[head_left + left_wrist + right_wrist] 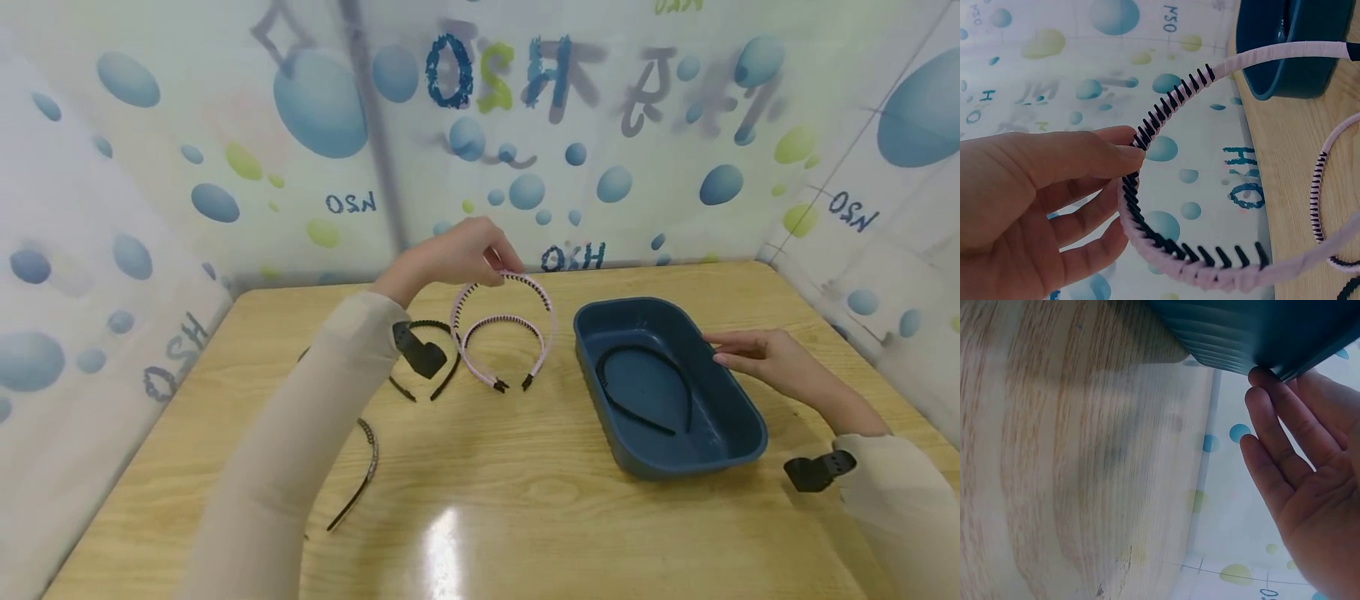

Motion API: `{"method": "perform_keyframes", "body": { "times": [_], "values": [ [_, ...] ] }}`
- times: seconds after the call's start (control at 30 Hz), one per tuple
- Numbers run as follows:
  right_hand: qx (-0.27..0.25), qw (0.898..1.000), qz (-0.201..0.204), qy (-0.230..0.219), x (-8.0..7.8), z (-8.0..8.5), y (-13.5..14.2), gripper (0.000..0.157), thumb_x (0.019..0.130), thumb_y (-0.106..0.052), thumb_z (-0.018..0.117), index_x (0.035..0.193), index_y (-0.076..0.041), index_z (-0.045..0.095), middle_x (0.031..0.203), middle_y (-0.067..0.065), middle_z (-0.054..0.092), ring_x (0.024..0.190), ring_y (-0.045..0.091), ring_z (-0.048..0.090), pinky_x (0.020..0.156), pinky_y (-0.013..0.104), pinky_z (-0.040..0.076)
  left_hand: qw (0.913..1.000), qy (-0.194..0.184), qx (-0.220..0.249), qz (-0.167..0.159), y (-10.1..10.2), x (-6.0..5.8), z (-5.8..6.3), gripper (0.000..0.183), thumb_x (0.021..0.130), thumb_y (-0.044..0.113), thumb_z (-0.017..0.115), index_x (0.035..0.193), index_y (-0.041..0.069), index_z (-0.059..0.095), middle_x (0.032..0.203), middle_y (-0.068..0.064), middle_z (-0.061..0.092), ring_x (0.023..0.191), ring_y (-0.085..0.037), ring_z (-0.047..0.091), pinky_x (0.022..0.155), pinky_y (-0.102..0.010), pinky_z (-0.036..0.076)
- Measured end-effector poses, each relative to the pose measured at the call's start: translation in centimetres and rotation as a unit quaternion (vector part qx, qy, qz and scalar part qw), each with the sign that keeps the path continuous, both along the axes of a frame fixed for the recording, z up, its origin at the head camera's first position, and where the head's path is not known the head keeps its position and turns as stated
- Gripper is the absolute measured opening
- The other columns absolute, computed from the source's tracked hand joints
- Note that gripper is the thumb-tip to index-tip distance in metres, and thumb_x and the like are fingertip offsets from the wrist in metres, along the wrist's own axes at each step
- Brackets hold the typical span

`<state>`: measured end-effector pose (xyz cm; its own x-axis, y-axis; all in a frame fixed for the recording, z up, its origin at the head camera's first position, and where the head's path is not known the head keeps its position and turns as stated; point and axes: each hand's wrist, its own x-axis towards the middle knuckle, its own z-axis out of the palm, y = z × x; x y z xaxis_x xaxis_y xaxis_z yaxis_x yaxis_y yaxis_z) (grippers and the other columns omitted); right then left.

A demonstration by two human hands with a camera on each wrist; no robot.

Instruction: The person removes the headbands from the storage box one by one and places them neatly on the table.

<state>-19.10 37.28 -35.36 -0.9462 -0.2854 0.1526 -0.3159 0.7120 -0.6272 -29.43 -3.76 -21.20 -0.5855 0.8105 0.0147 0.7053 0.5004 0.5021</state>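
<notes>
My left hand (474,252) pinches a pink headband (1291,51) with black teeth at the top of its arc, thumb against the fingers. Raised above the table, its open ends point down. Below it lies a second pink headband (501,317), overlapping it in the head view. On the right, a blue plastic basin (637,467) contains a black headband (641,418). My right hand (776,364) pinches the basin's right rim, with fingers along the outer wall in the right wrist view.
Left of the pink headbands rests a black headband (427,322), partly behind the left sleeve (300,433). A dark patterned headband (372,454) lies nearer, also partly hidden. The wooden table (525,517) meets a printed wall covering (645,225) at the back and sides.
</notes>
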Motion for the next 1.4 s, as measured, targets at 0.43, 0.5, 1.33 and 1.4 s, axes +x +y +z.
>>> {"method": "perform_keyframes", "body": {
  "times": [0.43, 0.5, 1.33, 1.4],
  "values": [
    [-0.006, 1.0, 0.003, -0.003, 0.1, -0.1, 0.2, 0.036, 0.091, -0.007, 0.056, 0.123, 0.009, 0.053, 0.114, 0.029, 0.056, 0.088, -0.01, 0.056, 0.068, 0.014, 0.049, 0.9992, -0.021, -0.011, 0.034, -2.9, 0.4, -1.3, 0.025, 0.08, -0.007, 0.063, 0.104, 0.0, 0.068, 0.105, -0.011, 0.065, 0.095, -0.021, 0.061, 0.08, -0.029, 0.05],
    [-0.003, 1.0, 0.002, -0.003, 0.1, -0.1, 0.2, 0.037, 0.091, -0.009, 0.056, 0.124, 0.009, 0.053, 0.114, 0.027, 0.057, 0.088, -0.009, 0.056, 0.068, 0.014, 0.048, 0.999, -0.02, -0.016, 0.038, -3.3, 0.4, -1.5, 0.024, 0.081, -0.006, 0.063, 0.103, 0.0, 0.069, 0.105, -0.01, 0.065, 0.094, -0.021, 0.061, 0.08, -0.029, 0.05],
    [-0.001, 1.0, -0.001, -0.007, 0.0, -0.2, 0.0, 0.037, 0.091, -0.005, 0.056, 0.124, 0.011, 0.051, 0.114, 0.03, 0.055, 0.087, -0.013, 0.052, 0.067, 0.013, 0.048, 0.9967, -0.057, -0.038, 0.042, -7.0, 0.9, -4.2, 0.027, 0.079, -0.009, 0.063, 0.105, -0.002, 0.067, 0.107, -0.013, 0.065, 0.097, -0.025, 0.062, 0.078, -0.029, 0.051],
    [-0.001, 1.0, -0.001, -0.006, 0.0, -0.1, 0.0, 0.037, 0.091, -0.005, 0.056, 0.124, 0.011, 0.051, 0.114, 0.031, 0.055, 0.087, -0.013, 0.052, 0.068, 0.013, 0.048, 0.9964, -0.06, -0.039, 0.044, -7.3, 1.0, -4.3, 0.026, 0.079, -0.009, 0.063, 0.105, -0.003, 0.067, 0.107, -0.013, 0.064, 0.097, -0.027, 0.061, 0.079, -0.03, 0.051]
  ]
}}
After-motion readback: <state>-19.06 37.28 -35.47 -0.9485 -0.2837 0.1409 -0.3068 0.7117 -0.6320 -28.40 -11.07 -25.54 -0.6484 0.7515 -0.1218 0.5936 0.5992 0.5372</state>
